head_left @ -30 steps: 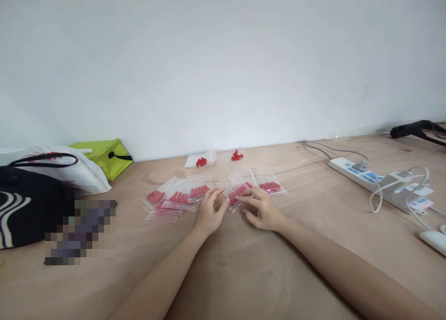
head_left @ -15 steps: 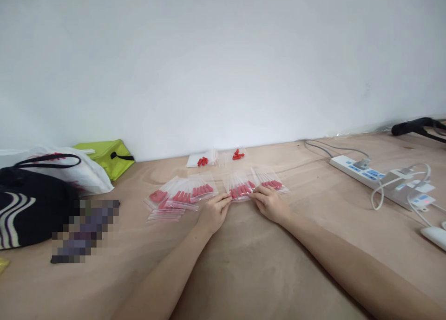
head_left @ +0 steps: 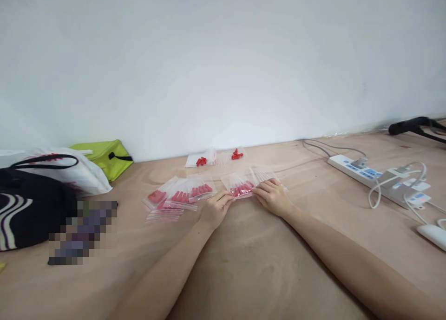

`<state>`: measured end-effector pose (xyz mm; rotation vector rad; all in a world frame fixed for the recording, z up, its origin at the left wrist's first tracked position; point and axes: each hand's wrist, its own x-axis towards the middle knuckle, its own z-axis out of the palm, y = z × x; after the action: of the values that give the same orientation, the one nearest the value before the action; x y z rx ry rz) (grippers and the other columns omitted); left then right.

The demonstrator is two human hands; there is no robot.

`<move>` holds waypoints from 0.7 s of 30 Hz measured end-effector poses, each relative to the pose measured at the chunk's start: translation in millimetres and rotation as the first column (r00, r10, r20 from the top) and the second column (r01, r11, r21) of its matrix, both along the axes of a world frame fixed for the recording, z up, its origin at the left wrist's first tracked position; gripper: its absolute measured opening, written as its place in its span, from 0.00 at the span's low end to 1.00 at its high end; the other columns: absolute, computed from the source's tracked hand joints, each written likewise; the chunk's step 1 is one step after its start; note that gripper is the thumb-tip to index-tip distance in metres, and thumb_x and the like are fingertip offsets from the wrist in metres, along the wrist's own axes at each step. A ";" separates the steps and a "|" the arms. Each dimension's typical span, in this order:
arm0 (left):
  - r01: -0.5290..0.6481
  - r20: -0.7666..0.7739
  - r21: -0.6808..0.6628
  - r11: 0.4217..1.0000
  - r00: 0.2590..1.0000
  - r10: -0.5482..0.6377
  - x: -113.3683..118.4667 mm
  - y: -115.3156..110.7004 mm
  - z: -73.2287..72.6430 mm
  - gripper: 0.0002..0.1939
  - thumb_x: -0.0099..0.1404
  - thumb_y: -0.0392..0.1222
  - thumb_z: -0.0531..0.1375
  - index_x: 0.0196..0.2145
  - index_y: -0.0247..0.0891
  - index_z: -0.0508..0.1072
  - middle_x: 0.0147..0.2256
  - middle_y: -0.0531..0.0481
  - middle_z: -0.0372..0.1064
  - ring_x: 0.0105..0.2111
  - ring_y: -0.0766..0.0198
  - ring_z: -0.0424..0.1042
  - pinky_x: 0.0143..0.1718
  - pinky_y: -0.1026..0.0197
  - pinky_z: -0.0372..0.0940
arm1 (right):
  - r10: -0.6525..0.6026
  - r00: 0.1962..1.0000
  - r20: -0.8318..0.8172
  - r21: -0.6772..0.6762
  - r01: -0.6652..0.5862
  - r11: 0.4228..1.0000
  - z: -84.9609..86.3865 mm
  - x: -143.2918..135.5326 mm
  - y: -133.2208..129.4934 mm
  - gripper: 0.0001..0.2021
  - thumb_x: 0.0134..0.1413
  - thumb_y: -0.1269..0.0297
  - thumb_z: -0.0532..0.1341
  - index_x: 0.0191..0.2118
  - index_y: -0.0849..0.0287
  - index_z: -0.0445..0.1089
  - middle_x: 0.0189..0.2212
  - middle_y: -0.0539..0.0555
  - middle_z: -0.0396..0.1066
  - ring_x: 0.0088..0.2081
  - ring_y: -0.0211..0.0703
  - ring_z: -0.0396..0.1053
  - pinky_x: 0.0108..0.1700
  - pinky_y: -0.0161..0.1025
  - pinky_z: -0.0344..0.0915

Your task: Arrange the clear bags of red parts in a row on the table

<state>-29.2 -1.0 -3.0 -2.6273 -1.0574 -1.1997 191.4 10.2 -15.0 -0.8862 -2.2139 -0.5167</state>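
Both of my hands meet at a small clear zip bag of red pieces [head_left: 241, 189] on the wooden table [head_left: 251, 264]. My left hand [head_left: 215, 208] pinches the bag's left end and my right hand [head_left: 272, 197] pinches its right end. The right hand covers part of another bag behind it. A fan of similar filled bags [head_left: 181, 195] lies just left of my left hand. Near the wall lie two loose heaps of red pieces [head_left: 201, 161] on flat clear bags.
At the left stand a black striped bag [head_left: 24, 208], a white plastic bag [head_left: 69, 173] and a green pouch [head_left: 104, 157]. A blurred dark object [head_left: 83, 231] lies in front of them. White power strips with cables [head_left: 379, 178] sit at the right.
My hands have drawn together onto one bag and now grip its two ends. The right hand has slid forward over the bags at the right.
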 end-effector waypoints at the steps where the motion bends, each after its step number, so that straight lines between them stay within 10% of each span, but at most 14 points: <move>1: 0.001 0.009 0.002 1.000 1.000 -0.001 -0.3 -0.3 0.5 0.07 0.60 0.36 0.53 0.30 0.38 0.70 0.32 0.51 0.70 0.31 0.69 0.70 0.33 0.66 0.67 | -0.016 1.000 0.006 0.002 0.016 1.000 -0.5 0.3 0.3 0.10 0.56 0.72 0.50 0.32 0.58 0.68 0.27 0.51 0.67 0.29 0.38 0.60 0.34 0.38 0.50; 21: -0.013 -0.039 0.157 0.987 0.999 0.019 -9.9 15.4 -1.6 0.12 0.59 0.30 0.48 0.31 0.37 0.70 0.32 0.49 0.70 0.34 0.66 0.70 0.35 0.63 0.67 | -0.009 1.000 0.016 0.068 0.008 0.998 5.4 2.9 -7.9 0.14 0.58 0.72 0.47 0.33 0.54 0.69 0.27 0.50 0.69 0.31 0.37 0.62 0.42 0.42 0.50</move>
<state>-39.1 14.4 -4.6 -2.5081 -0.9345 -1.1703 194.2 2.3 -9.6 -0.8590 -2.1946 -0.6013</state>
